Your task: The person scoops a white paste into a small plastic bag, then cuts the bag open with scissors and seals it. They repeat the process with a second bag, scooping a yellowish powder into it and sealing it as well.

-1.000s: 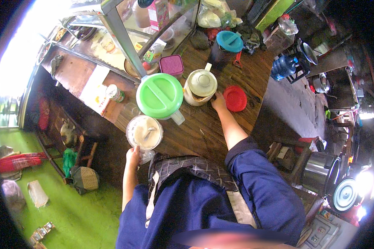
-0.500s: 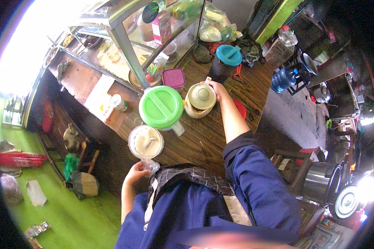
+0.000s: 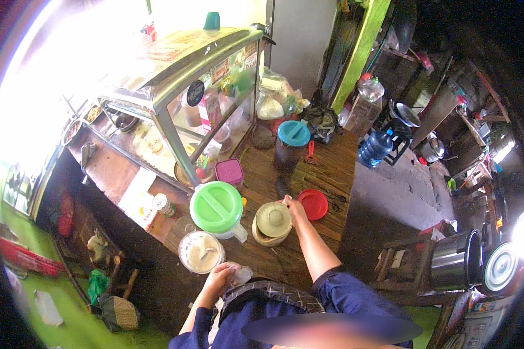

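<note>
My right hand [image 3: 295, 210] is closed round the handle of a beige lidded pitcher [image 3: 272, 228] on the wooden table. In my left hand [image 3: 219, 279], low near my apron, is a clear plastic bag [image 3: 241, 275], pinched by the fingers. Just beyond that hand sits a round clear tub [image 3: 201, 253] of whitish contents with what looks like a spoon in it. A pitcher with a light green lid [image 3: 216, 205] stands behind the tub, left of the beige one. Right of my right hand lies a red plastic plate [image 3: 312, 205].
Farther back stand a purple-lidded box [image 3: 229, 171] and a dark pitcher with a blue lid [image 3: 293, 134]. A glass display case [image 3: 215, 93] borders the table at the left. A small can [image 3: 163, 205] is on the counter. A blue water jug [image 3: 376, 148] stands beyond the table's right edge.
The view has tilted up, so the table shows lower. My right hand has brought the beige pitcher nearer to me, off the red plate's side. My left hand has shifted right with the bag.
</note>
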Available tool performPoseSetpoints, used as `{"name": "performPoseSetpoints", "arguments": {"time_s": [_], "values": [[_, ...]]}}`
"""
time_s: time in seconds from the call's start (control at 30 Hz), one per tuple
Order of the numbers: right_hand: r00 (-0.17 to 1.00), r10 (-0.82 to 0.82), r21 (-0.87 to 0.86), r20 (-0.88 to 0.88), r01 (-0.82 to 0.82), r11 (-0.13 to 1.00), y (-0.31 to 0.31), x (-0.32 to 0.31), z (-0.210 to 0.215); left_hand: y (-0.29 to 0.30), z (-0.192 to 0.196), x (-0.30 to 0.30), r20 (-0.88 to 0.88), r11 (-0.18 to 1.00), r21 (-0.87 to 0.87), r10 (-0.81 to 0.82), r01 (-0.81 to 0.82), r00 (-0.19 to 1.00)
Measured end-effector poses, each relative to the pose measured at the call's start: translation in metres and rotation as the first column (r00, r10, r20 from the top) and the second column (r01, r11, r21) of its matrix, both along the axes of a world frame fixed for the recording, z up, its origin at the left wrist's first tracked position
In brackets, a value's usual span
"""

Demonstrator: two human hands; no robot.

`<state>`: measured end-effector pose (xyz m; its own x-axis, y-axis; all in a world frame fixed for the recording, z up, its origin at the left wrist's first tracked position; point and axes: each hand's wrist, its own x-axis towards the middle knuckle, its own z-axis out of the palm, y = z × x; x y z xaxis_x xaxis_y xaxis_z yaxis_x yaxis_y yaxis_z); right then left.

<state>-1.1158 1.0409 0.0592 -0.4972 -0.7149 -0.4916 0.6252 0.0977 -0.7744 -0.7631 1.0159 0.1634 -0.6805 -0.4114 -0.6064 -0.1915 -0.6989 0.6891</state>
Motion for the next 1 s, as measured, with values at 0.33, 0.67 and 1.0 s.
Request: {"name": "performPoseSetpoints", "arguments": {"time_s": [0.33, 0.67, 1.0], "values": [[0.969, -0.248, 0.052, 0.006, 0.247, 0.968, 0.081, 0.021, 0.017, 0.008, -0.008, -0.054, -0.069, 0.979, 0.117, 0.176, -0.167, 0.982], [0.975, -0.222, -0.101, 0.016, 0.222, 0.97, 0.08, 0.022, 0.021, -0.002, -0.026, -0.068, 0.105, 0.979, 0.019, 0.202, -0.205, 0.974], [0.883, -0.428, -0.2, 0.194, 0.463, 0.864, 0.095, 0.036, 0.047, -0.004, -0.016, -0.079, -0.045, 0.975, 0.203, 0.106, -0.095, 0.993]]}}
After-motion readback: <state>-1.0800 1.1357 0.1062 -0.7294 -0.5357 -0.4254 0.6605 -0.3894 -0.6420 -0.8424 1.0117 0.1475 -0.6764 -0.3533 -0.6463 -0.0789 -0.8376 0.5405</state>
